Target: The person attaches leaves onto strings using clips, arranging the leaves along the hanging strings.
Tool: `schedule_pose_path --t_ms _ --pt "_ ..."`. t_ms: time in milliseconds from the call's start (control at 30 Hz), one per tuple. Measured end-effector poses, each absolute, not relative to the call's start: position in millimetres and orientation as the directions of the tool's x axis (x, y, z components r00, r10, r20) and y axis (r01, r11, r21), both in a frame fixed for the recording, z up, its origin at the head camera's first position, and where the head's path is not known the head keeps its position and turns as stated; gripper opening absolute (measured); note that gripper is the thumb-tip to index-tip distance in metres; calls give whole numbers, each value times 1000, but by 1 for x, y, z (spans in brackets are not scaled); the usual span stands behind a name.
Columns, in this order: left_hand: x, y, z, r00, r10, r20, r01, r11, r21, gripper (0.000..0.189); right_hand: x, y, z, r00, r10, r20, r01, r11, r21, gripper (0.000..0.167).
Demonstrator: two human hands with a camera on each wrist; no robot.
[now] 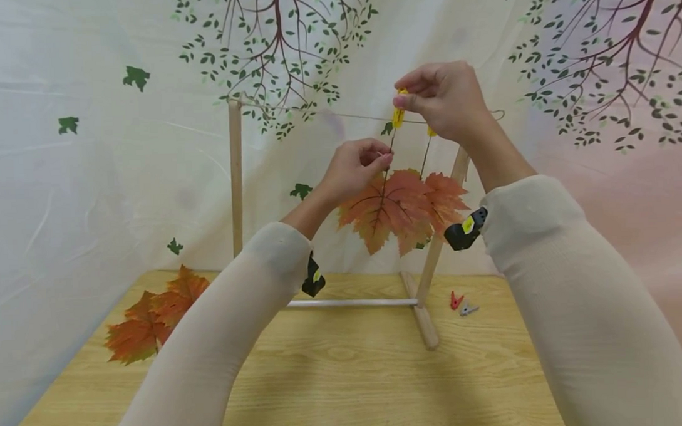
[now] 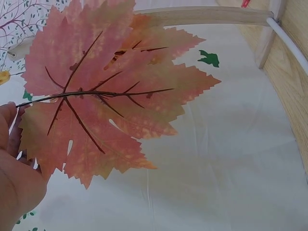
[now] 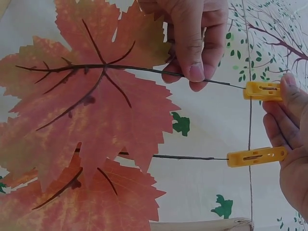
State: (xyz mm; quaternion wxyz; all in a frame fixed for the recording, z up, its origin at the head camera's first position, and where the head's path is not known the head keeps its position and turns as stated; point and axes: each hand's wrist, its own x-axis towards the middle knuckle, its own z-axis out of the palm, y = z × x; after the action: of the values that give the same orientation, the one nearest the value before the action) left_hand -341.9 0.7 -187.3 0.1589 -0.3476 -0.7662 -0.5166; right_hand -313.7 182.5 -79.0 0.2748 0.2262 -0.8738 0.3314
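My left hand (image 1: 357, 167) pinches the dark stem of an orange-red artificial maple leaf (image 1: 405, 201), which hangs below the fingers. Just above it, my right hand (image 1: 447, 99) grips a yellow clothespin (image 3: 262, 90) between thumb and fingers. This clothespin is at the string (image 3: 250, 125), with the leaf's stem tip at its jaws. Beside it, a second yellow clothespin (image 3: 255, 157) sits on the same string. From that one hangs another maple leaf (image 1: 444, 200), partly hidden behind the first in the head view.
The string runs between the posts of a wooden frame (image 1: 236, 179) with a white lower bar (image 1: 350, 303). More orange leaves (image 1: 139, 326) lie at the table's left. A red clothespin (image 1: 456, 300) and a grey one (image 1: 467, 309) lie right of the frame's foot (image 1: 426, 329).
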Motion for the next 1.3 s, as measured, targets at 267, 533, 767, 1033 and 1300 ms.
schedule_pose_path --t_ms 267,533,767,1033,1300 --pt "-341 2 -188 -714 341 612 694 225 684 20 -313 184 -80 -759 -209 617 -570 672 -473 33" --pt "-343 2 -189 -717 337 610 690 218 690 20 -313 185 -81 -757 -211 619 -575 666 -475 31" --pt "-346 1 -190 -721 338 604 685 222 693 20 -312 183 -82 -767 -210 606 -557 687 -467 35" --pt "-350 1 -190 -726 340 598 677 203 707 20 -315 183 -82 -790 -211 576 -526 715 -460 41" --pt "-352 -1 -191 -724 341 600 678 192 709 20 -318 184 -82 -800 -215 560 -522 711 -471 45"
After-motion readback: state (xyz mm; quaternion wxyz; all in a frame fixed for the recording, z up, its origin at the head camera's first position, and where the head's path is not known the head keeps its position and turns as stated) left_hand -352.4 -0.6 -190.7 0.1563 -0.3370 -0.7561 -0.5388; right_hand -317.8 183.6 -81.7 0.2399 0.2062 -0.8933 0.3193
